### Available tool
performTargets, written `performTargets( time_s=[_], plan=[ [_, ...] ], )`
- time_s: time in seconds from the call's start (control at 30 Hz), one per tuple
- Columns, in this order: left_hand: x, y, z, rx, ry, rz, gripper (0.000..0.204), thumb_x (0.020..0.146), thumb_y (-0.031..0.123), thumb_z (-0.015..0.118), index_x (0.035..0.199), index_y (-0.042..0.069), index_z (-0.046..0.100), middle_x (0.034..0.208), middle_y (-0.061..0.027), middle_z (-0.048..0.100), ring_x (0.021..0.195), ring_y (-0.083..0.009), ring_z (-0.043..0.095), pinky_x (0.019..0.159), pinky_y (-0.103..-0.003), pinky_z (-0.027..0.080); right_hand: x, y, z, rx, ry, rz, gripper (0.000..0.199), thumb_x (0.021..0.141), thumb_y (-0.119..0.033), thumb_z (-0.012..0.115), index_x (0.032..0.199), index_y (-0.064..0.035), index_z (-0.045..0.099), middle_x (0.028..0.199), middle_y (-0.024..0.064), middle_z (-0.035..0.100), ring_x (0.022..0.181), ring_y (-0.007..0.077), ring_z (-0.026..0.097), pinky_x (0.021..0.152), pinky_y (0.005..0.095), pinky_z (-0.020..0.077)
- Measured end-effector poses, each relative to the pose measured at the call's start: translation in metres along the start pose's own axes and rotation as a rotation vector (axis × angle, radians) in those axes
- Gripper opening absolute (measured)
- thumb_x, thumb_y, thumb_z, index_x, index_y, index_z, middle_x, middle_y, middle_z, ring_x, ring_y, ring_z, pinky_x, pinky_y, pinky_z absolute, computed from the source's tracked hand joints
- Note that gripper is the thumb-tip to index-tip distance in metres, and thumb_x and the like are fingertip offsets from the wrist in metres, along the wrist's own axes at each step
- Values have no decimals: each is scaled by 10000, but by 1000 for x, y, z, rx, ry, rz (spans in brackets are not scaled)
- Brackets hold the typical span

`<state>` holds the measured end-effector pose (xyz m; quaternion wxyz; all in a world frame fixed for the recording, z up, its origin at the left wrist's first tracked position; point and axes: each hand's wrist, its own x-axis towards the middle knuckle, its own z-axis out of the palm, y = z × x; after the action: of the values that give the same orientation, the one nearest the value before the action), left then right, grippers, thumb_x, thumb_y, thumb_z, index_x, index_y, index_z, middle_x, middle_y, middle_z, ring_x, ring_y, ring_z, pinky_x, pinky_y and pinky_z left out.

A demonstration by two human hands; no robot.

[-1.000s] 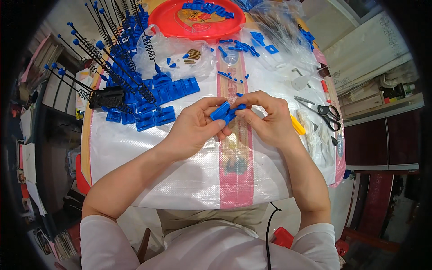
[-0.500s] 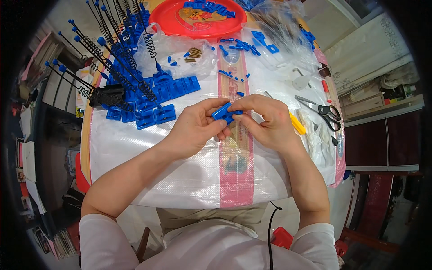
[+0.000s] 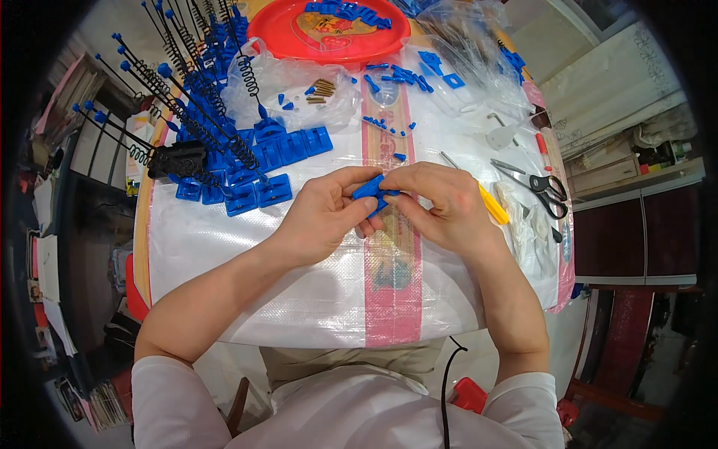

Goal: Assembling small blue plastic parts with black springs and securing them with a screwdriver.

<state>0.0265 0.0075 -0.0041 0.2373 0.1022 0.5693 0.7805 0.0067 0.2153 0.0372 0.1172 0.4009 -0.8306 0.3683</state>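
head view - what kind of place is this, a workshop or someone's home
Probably a home table used for small assembly piecework. Both hands hold a blue plastic part over a woven plastic sheet; rows of finished blue spring-and-rod pieces, a red tray and cupboards surround them.

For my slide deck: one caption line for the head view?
Both hands, left hand and right hand, pinch a small blue plastic part above a white woven sheet strewn with blue parts.

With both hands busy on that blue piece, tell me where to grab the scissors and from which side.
Take the scissors by the black finger loops, coming from the table's right edge. The loops lie toward that side, while the blades point left toward the right hand and a yellow-handled tool. They lie flat on the white woven sheet, so a grip from above likely suits.
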Motion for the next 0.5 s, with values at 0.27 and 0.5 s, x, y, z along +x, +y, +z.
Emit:
performTargets(
  time_s=[0.27, 0.5],
  plan=[
    [2, 0, -8, 70, -74, -21, 383, 993, 104, 512, 1346, -43, 490, 1011, -95, 645, 775, -125, 630, 677, -258, 515, 1, 1, 4, 66, 41, 21, 215, 781, -11, 711, 995, -30, 703, 855, 109, 693, 765, 271, 675, 673, 344, 537],
    [2, 8, -6, -121, -114, -53, 342, 979, 98, 518, 1288, -49, 506, 974, -110, 641, 760, -161, 641, 647, -268, 512, 1, 3, 9, 171, 91, 140, 180, 834, -68, 703, 1009, -27, 718, 851, 107, 696, 729, 225, 668, 636, 311, 520]
  ],
)
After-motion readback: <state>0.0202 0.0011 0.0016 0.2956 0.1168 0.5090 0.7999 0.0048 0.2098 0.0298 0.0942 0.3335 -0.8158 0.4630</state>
